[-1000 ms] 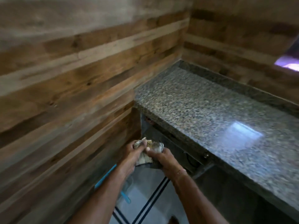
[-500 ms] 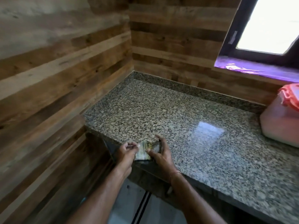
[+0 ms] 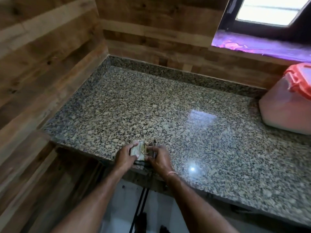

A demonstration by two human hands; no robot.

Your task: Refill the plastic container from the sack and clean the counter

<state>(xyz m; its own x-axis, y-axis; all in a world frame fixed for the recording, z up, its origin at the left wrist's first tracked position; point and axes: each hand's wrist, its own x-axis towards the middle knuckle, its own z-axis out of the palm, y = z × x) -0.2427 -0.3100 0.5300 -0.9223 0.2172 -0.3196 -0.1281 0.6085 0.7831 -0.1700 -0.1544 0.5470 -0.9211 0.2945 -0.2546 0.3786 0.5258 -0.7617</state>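
Both my hands hold a small folded cloth (image 3: 141,150), pale and frayed, at the front edge of the speckled granite counter (image 3: 168,106). My left hand (image 3: 126,157) grips its left side and my right hand (image 3: 159,158) grips its right side. The cloth rests on the counter edge. A translucent plastic container (image 3: 284,108) with a red-orange lid (image 3: 299,79) stands on the counter at the far right, lid on. No sack is in view.
Wood-plank walls (image 3: 42,73) close the counter on the left and back. A window (image 3: 269,12) with a purple-lit sill (image 3: 262,46) sits above the back right. Below the counter edge, white floor (image 3: 154,212) with dark lines shows between my arms.
My hands have come up from below the counter with the cloth and set it on the counter's front edge. My view has swung right, and the container came into sight.
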